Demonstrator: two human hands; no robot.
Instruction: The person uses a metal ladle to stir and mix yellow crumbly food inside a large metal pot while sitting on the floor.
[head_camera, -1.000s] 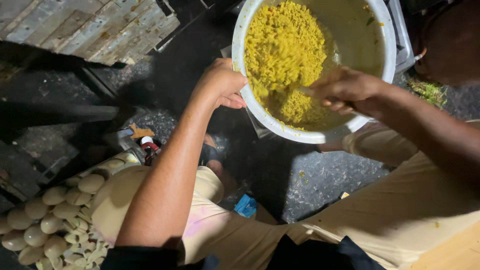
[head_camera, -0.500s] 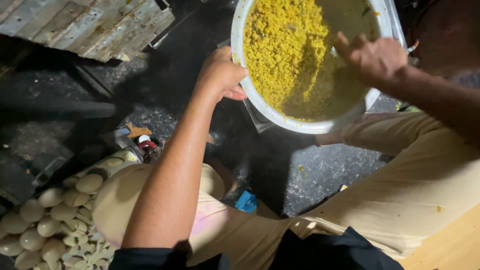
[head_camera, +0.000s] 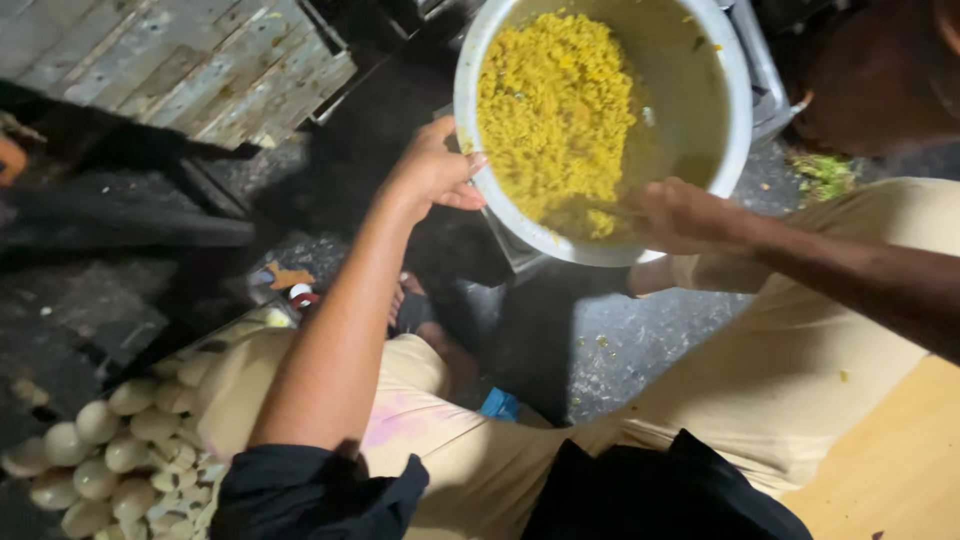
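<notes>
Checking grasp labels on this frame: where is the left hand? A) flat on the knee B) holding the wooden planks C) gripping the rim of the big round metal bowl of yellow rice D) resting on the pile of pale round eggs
C: the left hand grips the near-left rim of the big round metal bowl that holds the yellow rice, while the right hand is at the bowl's lower edge by the rice.

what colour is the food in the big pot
Yellow, a grainy rice-like food in the pale pot, seen in the head view.
</notes>
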